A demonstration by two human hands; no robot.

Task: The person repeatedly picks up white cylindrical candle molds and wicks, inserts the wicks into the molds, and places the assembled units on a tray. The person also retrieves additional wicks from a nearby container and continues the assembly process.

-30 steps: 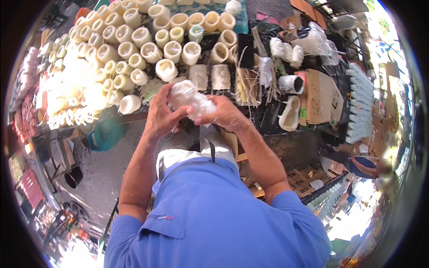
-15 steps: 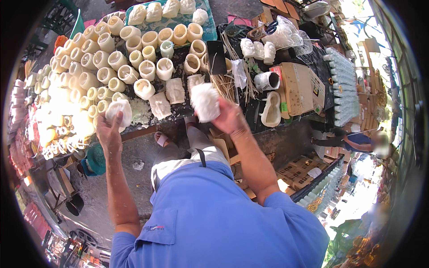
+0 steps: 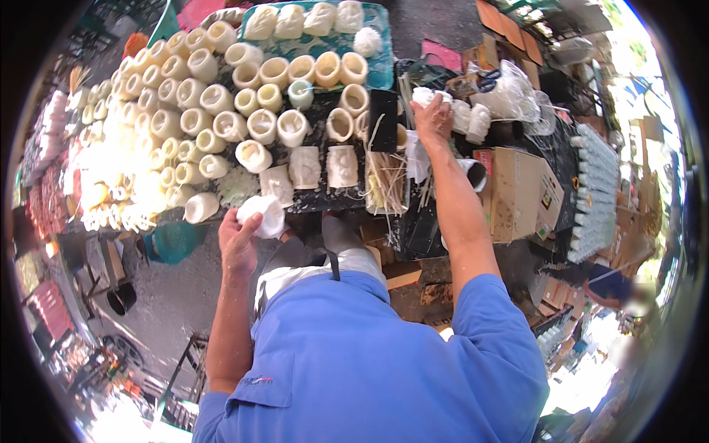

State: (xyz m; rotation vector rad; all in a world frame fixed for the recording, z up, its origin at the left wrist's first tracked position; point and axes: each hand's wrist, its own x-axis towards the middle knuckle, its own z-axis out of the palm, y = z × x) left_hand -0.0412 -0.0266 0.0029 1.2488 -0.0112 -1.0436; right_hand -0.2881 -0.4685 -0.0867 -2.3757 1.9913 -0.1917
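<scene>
My left hand is closed round a rounded, bright white piece in front of the table's near edge; its exact kind cannot be made out. My right arm reaches out over the table. The fingers of my right hand are curled on a white carved wax piece, partly hidden by them. Right beside it stand white carved wax pieces. Carved cream wax cylinders lie along the table's front, left of a bundle of thin sticks.
Many hollow cream wax cups crowd the table's left. A turquoise tray holds several carved pieces at the back. To the right are clear plastic bags, a cardboard box and rows of pale glass-like pieces.
My right hand has moved forward and right, with a white piece, to the carved pieces at the back right. My left hand has shifted right and nearer my body, still holding its white piece.
</scene>
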